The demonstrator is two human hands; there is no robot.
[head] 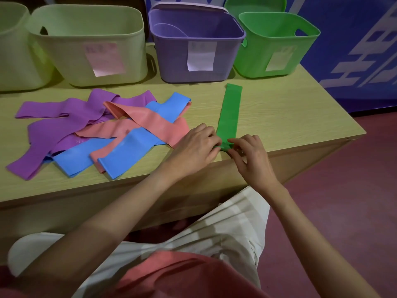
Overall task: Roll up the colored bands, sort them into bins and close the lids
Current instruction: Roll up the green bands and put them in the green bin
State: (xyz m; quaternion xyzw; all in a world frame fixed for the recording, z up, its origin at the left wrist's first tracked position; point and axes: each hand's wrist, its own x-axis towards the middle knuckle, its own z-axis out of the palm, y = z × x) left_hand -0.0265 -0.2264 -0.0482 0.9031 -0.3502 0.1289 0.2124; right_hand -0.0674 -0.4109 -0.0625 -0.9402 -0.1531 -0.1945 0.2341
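Note:
A green band (230, 108) lies flat on the table, running from near the green bin (277, 44) toward the front edge. Its near end is curled into a small roll. My left hand (197, 145) and my right hand (251, 155) both pinch that rolled end with their fingertips. To the left lies a loose heap of purple bands (64, 112), pink bands (137, 121) and blue bands (129, 153). Behind stand the open purple bin (193, 67) and a pale green bin (71, 61), each with a paper label.
Another pale bin (12, 61) stands at the far left. A purple lid (189, 6) leans behind the purple bin and a green lid (255, 4) behind the green bin. The table's front edge (300, 151) runs just under my hands.

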